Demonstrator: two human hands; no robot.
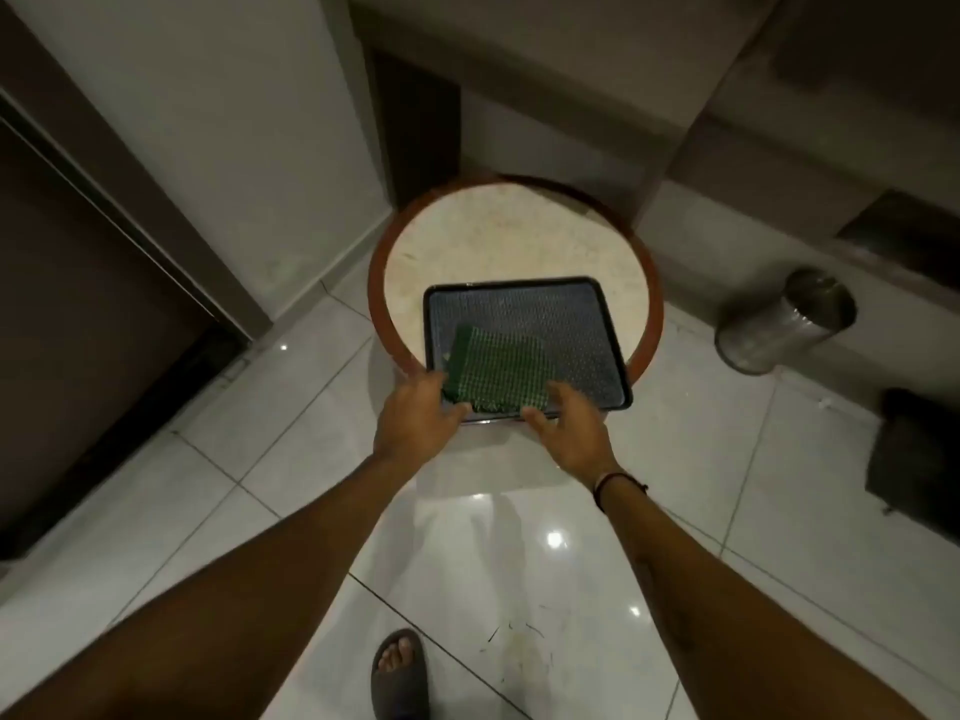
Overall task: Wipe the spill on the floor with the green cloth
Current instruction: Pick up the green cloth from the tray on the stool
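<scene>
A folded green cloth [493, 374] lies in the near left part of a dark rectangular tray [582, 324] on a round table [519, 236]. My left hand [415, 418] rests at the tray's near left corner, its fingers touching the cloth's left edge; I cannot tell whether it grips. My right hand [569, 428] hovers over the tray's near rim, fingers spread, just right of the cloth. A faint yellowish spill [519, 644] with thin dark streaks marks the white floor tiles near my feet.
A steel bin [784, 322] stands on the floor to the right of the table. A dark box [914, 459] sits further right. A dark door [78, 304] and a wall are to the left. My sandalled foot [400, 672] is beside the spill.
</scene>
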